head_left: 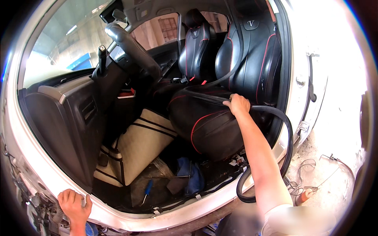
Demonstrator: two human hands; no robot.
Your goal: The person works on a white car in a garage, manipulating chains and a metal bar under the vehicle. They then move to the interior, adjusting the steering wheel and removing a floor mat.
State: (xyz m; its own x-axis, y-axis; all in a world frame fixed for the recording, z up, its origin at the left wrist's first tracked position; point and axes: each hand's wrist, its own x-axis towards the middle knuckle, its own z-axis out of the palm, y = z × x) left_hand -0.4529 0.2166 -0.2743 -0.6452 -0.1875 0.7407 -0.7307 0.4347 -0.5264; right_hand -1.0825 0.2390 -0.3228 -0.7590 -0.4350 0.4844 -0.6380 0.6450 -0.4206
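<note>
My right hand [239, 105] is closed around a black rubber door seal [210, 97] above the front seat cushion [208, 118]. One stretch of the seal lies doubled across the cushion and runs up past the backrest. Another stretch loops from my hand over the sill and down beside my forearm. At the lower left, my left hand [75, 206] grips the white door frame [114, 210], its fingers bent over the edge and the thumb apart. What the fingertips touch is hidden.
The steering wheel [136, 49] and dark dashboard side [59, 129] stand at the left. In the footwell lie a beige quilted mat [143, 143], a blue-handled screwdriver [148, 188] and a blue cloth [189, 173]. Cables [303, 177] lie on the ground at the right.
</note>
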